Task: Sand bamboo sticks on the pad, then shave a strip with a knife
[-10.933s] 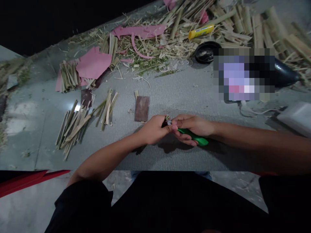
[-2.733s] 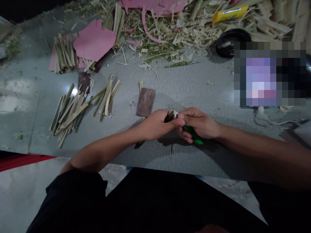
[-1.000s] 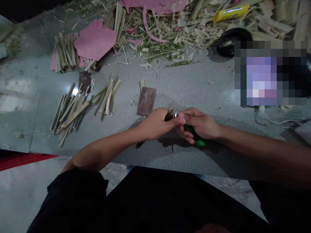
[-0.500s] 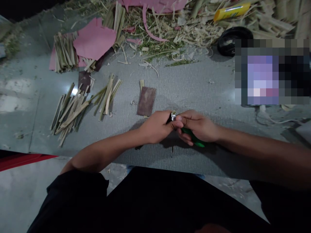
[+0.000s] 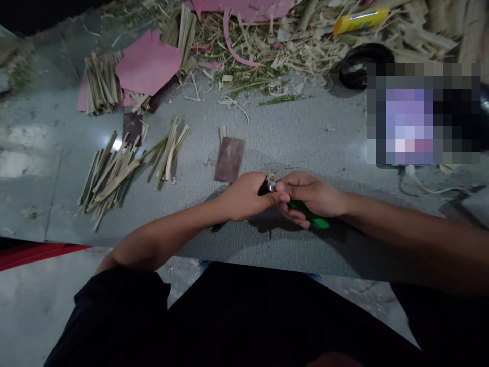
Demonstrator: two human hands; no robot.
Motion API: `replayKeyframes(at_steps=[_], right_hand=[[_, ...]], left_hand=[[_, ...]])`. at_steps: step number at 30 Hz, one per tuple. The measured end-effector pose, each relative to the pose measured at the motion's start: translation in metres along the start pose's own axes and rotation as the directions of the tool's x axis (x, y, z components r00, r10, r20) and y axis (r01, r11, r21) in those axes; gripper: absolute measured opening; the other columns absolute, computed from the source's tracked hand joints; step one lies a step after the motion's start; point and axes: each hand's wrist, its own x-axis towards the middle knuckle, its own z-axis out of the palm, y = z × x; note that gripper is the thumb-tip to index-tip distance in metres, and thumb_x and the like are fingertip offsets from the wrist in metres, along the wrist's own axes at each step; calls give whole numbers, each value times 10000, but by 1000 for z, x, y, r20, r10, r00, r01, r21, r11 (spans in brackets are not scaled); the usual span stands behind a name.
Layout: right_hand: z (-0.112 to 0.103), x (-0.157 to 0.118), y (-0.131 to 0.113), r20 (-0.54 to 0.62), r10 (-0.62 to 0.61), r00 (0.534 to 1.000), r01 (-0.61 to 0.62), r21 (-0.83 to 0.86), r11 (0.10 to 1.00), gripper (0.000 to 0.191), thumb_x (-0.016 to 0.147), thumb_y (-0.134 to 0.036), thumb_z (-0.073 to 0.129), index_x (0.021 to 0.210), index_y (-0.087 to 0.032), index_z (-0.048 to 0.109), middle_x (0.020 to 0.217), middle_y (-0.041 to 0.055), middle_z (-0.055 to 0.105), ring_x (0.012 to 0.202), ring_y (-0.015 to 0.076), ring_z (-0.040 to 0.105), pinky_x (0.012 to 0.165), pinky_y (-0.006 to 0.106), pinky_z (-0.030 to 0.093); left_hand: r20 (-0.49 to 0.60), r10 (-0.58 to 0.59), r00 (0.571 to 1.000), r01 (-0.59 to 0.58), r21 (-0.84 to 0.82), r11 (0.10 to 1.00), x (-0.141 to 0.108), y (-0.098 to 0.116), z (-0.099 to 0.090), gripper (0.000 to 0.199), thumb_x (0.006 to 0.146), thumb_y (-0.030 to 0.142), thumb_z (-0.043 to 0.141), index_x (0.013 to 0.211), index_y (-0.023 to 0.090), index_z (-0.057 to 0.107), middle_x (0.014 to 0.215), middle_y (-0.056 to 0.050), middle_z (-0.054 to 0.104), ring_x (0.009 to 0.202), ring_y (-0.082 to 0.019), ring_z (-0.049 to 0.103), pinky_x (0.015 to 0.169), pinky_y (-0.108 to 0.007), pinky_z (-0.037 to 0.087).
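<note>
My right hand point(image 5: 309, 196) is wrapped round a green-handled tool point(image 5: 318, 221) whose short metal end shows between my hands. Close against it, my left hand point(image 5: 250, 196) is closed, its thumb touching the right fingers by the metal; what lies inside its fingers is mostly hidden, with a pale bit showing at the top. Just beyond the left hand, a brown rectangular piece point(image 5: 229, 159) rests on the table over a pale strip. Loose plant strips point(image 5: 114, 178) lie in a crossed pile to the left, with a smaller group point(image 5: 170, 153) beside them.
At the back are pink paper point(image 5: 148, 63), a strip bundle point(image 5: 101, 84), curled shavings point(image 5: 252, 56) and a yellow tube point(image 5: 361, 20). A black round dish point(image 5: 364, 66) and a blurred-out lit screen point(image 5: 408, 120) with a white cable stand at the right. The table's front edge runs below my forearms.
The green handle has swung slightly to the right and shows more of its end. Both hands stay together with only a small shift.
</note>
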Motion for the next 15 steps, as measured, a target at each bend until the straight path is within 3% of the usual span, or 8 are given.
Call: replayKeyframes(at_steps=[3, 7, 10, 15], right_hand=[[-2, 0, -4, 18, 46, 999, -47, 18, 999, 567, 1067, -661, 842, 794, -240, 580, 511, -54, 557, 378, 131, 547, 373, 213, 405], [1, 2, -3, -13, 16, 1000, -16, 10, 1000, 599, 1004, -697, 891, 752, -234, 608, 496, -54, 558, 366, 134, 547, 380, 227, 414], [7, 3, 3, -127, -70, 989, 69, -7, 998, 623, 999, -756, 881, 763, -233, 637, 500, -45, 563, 378, 143, 551, 383, 247, 418], [15, 6, 16, -319, -244, 916, 238, -60, 969, 698, 1032, -876, 787, 782, -252, 599, 525, -44, 530, 422, 156, 564, 407, 280, 462]], left_hand=[[6, 34, 999, -34, 9, 999, 0, -1, 1, 878, 989, 1074, 530, 818, 217, 619, 770, -2, 616, 749, -177, 538, 700, -330, 403], [21, 31, 999, -31, -8, 1000, 0, -3, 2, 850, 1041, 1021, 529, 827, 210, 667, 791, -27, 712, 778, -198, 639, 755, -340, 461], [-2, 14, 1000, -14, -35, 999, 1, -4, 2, 830, 1092, 968, 508, 834, 204, 705, 813, -41, 761, 818, -211, 698, 802, -343, 505], [-13, -1, 1000, 0, -76, 997, 5, -1, -1, 788, 1093, 928, 559, 807, 206, 691, 812, -45, 753, 833, -208, 710, 824, -333, 540]])
